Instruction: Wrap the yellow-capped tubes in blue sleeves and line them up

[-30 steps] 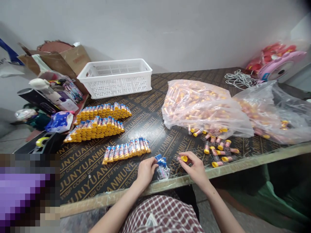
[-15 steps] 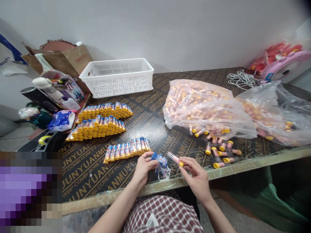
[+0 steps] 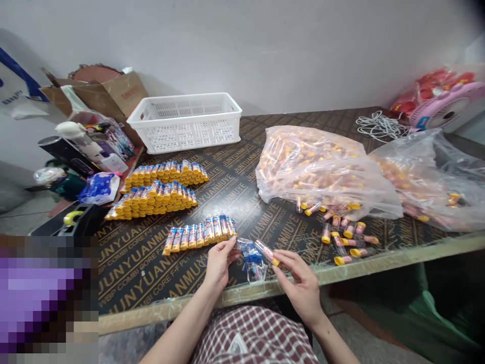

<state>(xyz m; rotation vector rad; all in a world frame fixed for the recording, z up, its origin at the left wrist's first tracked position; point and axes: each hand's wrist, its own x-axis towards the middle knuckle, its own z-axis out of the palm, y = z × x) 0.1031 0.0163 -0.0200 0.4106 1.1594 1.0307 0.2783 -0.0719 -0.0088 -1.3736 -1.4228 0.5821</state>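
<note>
Pinched near its yellow cap [image 3: 276, 262] in the right hand's [image 3: 303, 288] grip, the clear tube [image 3: 264, 248] over the bench [image 3: 227, 194] looks light, stiff and slick, best held there, while the left hand's [image 3: 219, 267] grip pinches a limp, filmy sleeve [image 3: 245, 244].

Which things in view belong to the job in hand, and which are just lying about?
Likely the job:
yellow-capped tube, in right hand
wrapper, in left hand
blue wrappers
labelled tubes in rows
loose tubes
bag of tubes

Probably lying about:
pink fan
white cord
cardboard box
white crate, though that's unclear
</note>
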